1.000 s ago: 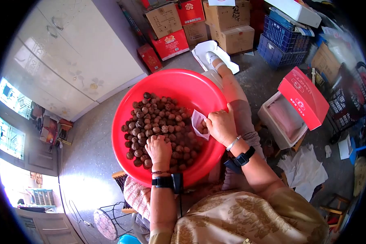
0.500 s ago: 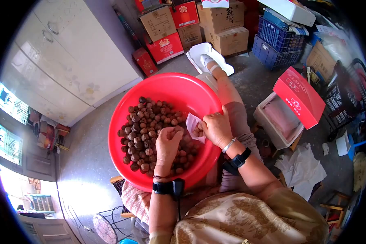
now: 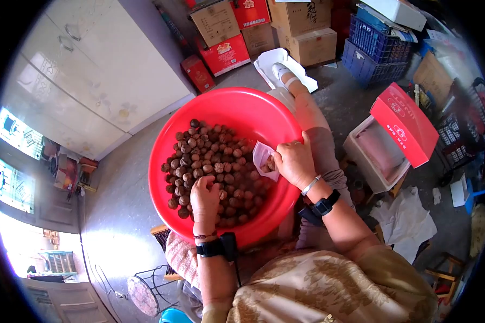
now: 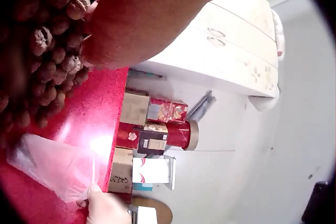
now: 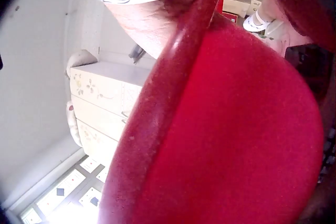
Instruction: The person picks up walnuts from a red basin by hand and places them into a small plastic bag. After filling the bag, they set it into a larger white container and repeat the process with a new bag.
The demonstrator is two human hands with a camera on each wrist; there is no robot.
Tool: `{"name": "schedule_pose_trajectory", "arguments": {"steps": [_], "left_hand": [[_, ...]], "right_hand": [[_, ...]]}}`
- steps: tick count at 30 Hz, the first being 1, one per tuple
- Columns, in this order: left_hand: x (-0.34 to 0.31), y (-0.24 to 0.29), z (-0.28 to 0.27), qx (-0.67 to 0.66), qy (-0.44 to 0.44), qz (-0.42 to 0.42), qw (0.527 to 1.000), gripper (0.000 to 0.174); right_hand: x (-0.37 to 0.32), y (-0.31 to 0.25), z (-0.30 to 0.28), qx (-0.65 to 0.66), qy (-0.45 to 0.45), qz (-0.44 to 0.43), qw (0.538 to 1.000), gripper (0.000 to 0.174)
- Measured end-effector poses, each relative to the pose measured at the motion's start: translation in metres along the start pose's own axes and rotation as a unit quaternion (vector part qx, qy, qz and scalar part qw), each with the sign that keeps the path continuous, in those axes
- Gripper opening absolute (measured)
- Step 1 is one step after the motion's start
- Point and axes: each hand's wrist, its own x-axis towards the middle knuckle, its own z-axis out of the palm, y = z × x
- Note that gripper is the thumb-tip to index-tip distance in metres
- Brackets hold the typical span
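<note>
Walnuts (image 3: 196, 153) lie heaped in a red basin (image 3: 237, 107) on the person's lap. The left hand (image 3: 205, 202) is down at the heap's near side with bent fingers; in the left wrist view its fingertips are beside a walnut (image 4: 78, 7), and whether they grip one cannot be told. The right hand (image 3: 296, 163) pinches the edge of a small pale bag (image 3: 261, 156) at the basin's right side. Several nuts show in the bag's mouth. Only the right hand's wrist end (image 5: 147, 27) shows in the right wrist view, by the basin's rim (image 5: 157, 103).
Right of the leg stands a white box (image 3: 380, 156) with a red lid (image 3: 404, 124). Cartons (image 3: 312, 46) and blue crates (image 3: 374, 62) stand beyond the basin. A white cabinet (image 3: 102, 64) is at left, a round stool (image 3: 143, 296) at lower left.
The left hand rose from the nuts toward the bag, then moved back left and down to the heap. The right hand has kept its hold on the bag.
</note>
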Motion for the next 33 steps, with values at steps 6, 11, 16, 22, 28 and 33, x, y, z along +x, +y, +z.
{"name": "schedule_pose_trajectory", "arguments": {"steps": [6,11,16,22,28,33], "left_hand": [[-0.012,0.004,-0.001,0.097,-0.08,-0.002,0.992,0.026],[-0.019,0.003,-0.001,0.171,-0.119,-0.018,0.978,0.029],[-0.018,-0.002,0.003,0.205,-0.128,-0.004,0.97,0.029],[-0.018,0.002,0.006,0.186,-0.082,-0.038,0.978,0.033],[-0.007,0.006,0.007,-0.052,-0.126,-0.119,0.984,0.04],[-0.002,0.024,0.01,-0.173,-0.117,-0.112,0.971,0.038]], "right_hand": [[-0.001,-0.001,-0.001,-0.007,0.001,-0.003,1.0,0.02],[-0.002,0.001,0.002,-0.008,-0.016,0.001,1.0,0.021],[-0.001,0.001,0.002,-0.012,-0.011,-0.002,1.0,0.021],[-0.001,0.001,0.003,-0.009,0.001,-0.001,1.0,0.02],[-0.001,0.001,0.001,-0.011,-0.004,0.002,1.0,0.018],[0.0,0.0,0.0,-0.006,-0.008,0.007,1.0,0.02]]}}
